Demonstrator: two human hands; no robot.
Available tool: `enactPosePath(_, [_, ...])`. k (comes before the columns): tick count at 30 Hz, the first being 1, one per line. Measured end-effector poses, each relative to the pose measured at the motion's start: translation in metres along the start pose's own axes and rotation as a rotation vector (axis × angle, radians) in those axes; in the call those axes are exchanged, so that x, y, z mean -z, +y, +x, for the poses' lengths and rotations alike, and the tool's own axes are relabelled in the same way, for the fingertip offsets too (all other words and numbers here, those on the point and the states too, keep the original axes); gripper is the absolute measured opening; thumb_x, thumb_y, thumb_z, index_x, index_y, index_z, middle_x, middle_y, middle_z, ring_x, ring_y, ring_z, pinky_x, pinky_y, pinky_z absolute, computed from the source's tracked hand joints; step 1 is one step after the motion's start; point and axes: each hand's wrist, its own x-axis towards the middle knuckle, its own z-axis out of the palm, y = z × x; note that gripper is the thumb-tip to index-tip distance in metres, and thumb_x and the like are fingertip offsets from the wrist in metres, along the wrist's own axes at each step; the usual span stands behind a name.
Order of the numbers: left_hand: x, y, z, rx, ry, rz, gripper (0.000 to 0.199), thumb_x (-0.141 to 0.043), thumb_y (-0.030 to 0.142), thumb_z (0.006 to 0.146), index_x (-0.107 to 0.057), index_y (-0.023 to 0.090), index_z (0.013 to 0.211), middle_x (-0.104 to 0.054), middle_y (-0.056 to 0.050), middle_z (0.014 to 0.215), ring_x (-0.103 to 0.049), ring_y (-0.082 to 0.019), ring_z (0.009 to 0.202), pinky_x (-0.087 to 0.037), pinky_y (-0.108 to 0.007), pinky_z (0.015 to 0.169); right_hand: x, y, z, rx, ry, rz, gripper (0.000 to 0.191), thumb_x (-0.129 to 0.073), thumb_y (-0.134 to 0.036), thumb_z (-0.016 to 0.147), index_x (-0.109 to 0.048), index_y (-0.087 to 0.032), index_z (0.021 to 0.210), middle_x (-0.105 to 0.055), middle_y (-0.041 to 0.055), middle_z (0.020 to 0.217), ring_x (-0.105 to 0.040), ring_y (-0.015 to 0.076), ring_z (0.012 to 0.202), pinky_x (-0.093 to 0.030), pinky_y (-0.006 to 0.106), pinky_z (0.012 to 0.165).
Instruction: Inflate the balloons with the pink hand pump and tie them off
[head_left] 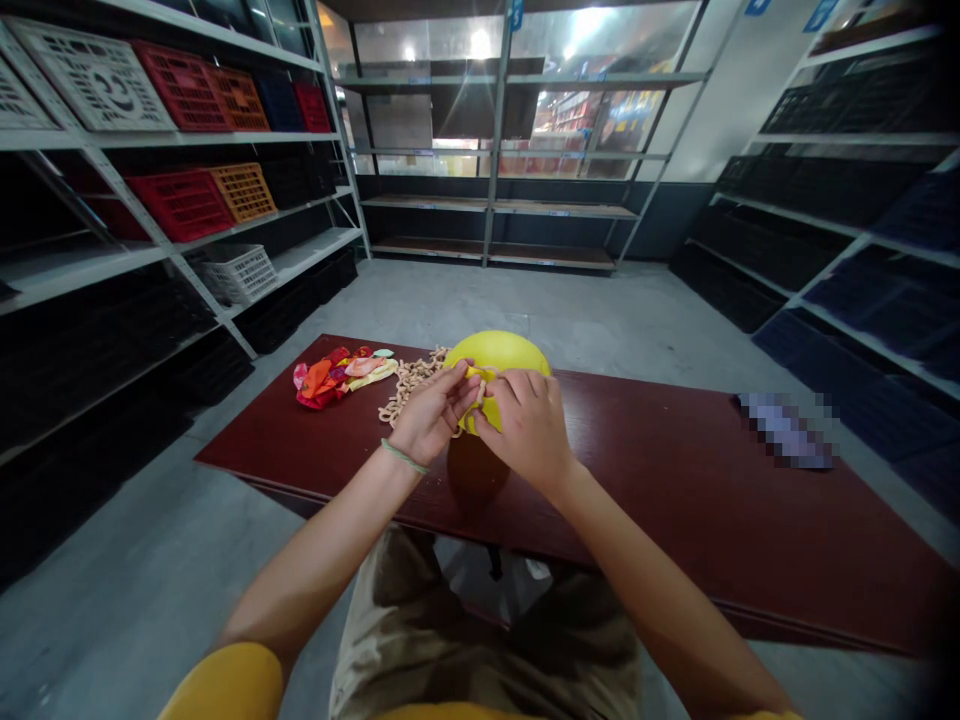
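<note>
Yellow sleeve (pixel 229 682) lies nearest. Left hand (pixel 430 412) pinches the yellow balloon (pixel 506 348) by its neck; right hand (pixel 531 425) curls alongside, its hold unclear.

Both hands (pixel 433 412) (pixel 531 425) close together at a yellow balloon (pixel 501 350) above a dark red table (pixel 645 480)

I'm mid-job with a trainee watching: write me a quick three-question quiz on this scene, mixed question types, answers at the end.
1. On which side does the person wear the green band, left or right?
2. What lies on the table between the colourful limp pile and the yellow balloon? A) a white crate; B) beige looped cords; C) a red basket.
3. True or false: the left hand and right hand are both at the balloon's near side.

Key: 1. Left. 2. B. 3. True.
</note>
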Motion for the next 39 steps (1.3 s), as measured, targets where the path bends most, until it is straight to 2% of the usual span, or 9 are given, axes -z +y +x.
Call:
enactPosePath(5, [0.002,0.001,-0.001,0.022,0.016,-0.001,0.008,-0.059,0.011,0.089,-0.067,0.01,0.092,-0.07,-0.005,0.078,-0.069,-0.009,0.07,-0.058,-0.017,0.069,-0.004,0.003,-0.002,-0.039,0.046,0.149,0.009,-0.053,-0.026,0.09,-0.058,-0.022,0.085,-0.062,0.0047,0.093,-0.051,0.0235,0.093,-0.034,0.04,0.085])
enactPosePath(11, [0.009,0.005,-0.007,-0.021,0.028,0.102,0.006,-0.06,0.014,0.089,-0.066,0.012,0.09,-0.068,-0.002,0.075,-0.067,-0.008,0.064,-0.059,-0.017,0.062,0.008,0.025,-0.003,-0.053,0.009,0.545,0.01,-0.046,-0.019,0.09,-0.053,-0.021,0.082,-0.058,0.0039,0.083,-0.054,0.0196,0.085,-0.043,0.033,0.08])
enactPosePath(17, [0.017,-0.001,-0.016,-0.127,-0.157,0.201,0.015,-0.067,0.027,0.086,-0.06,0.014,0.091,-0.07,-0.007,0.105,-0.062,-0.005,0.059,-0.053,-0.013,0.048,0.008,0.037,-0.008,-0.278,-0.148,0.728,0.016,-0.041,-0.022,0.09,-0.051,-0.022,0.077,-0.053,-0.0023,0.067,-0.051,0.0144,0.062,-0.04,0.027,0.06])
enactPosePath(20, [0.017,-0.004,-0.019,-0.135,-0.212,0.208,0.021,-0.069,0.032,0.084,-0.056,0.016,0.088,-0.067,-0.003,0.094,-0.054,-0.004,0.051,-0.049,-0.014,0.043,0.005,0.039,-0.011,-0.369,-0.241,0.804,0.017,-0.041,-0.025,0.09,-0.05,-0.023,0.076,-0.048,-0.0053,0.059,-0.047,0.0126,0.053,-0.036,0.025,0.053])
enactPosePath(24, [0.016,-0.007,-0.018,-0.133,-0.191,0.233,0.023,-0.069,0.034,0.082,-0.057,0.016,0.091,-0.047,0.006,0.069,-0.038,-0.003,0.043,-0.044,-0.016,0.039,0.005,0.041,-0.015,-0.245,-0.261,0.722,0.016,-0.045,-0.027,0.091,-0.053,-0.021,0.079,-0.055,-0.0033,0.066,-0.05,0.0128,0.06,-0.038,0.025,0.057])
enactPosePath(29, [0.018,-0.008,-0.018,-0.078,-0.192,0.356,0.019,-0.064,0.031,0.083,-0.058,0.018,0.094,-0.036,0.008,0.061,-0.035,-0.004,0.041,-0.037,-0.016,0.037,0.017,0.036,-0.014,0.042,-0.151,0.531,0.01,-0.045,-0.018,0.092,-0.055,-0.02,0.088,-0.059,0.0027,0.082,-0.054,0.0156,0.076,-0.043,0.028,0.07])
enactPosePath(32, [0.018,-0.008,-0.019,-0.14,-0.193,0.556,0.02,-0.068,0.035,0.081,-0.056,0.02,0.088,-0.042,0.008,0.058,-0.038,-0.004,0.037,-0.035,-0.016,0.036,0.026,0.031,-0.012,0.122,-0.144,0.434,0.013,-0.044,-0.014,0.091,-0.054,-0.02,0.086,-0.059,0.0029,0.082,-0.054,0.0161,0.077,-0.043,0.028,0.072])
enactPosePath(35, [0.016,-0.005,-0.022,-0.206,-0.207,0.698,0.022,-0.072,0.035,0.078,-0.06,0.02,0.087,-0.056,0.005,0.067,-0.046,-0.004,0.04,-0.039,-0.016,0.039,0.033,0.028,-0.01,0.144,-0.158,0.366,0.012,-0.044,-0.015,0.093,-0.055,-0.02,0.089,-0.06,0.0034,0.086,-0.057,0.0151,0.077,-0.044,0.027,0.069])
enactPosePath(39, [0.014,-0.004,-0.025,-0.193,-0.291,0.807,0.021,-0.072,0.034,0.078,-0.068,0.019,0.093,-0.064,0.001,0.074,-0.052,-0.006,0.044,-0.042,-0.017,0.042,0.036,0.03,-0.006,0.159,-0.178,0.356,0.013,-0.042,-0.018,0.096,-0.055,-0.02,0.096,-0.061,0.0051,0.095,-0.06,0.0153,0.081,-0.047,0.026,0.068])
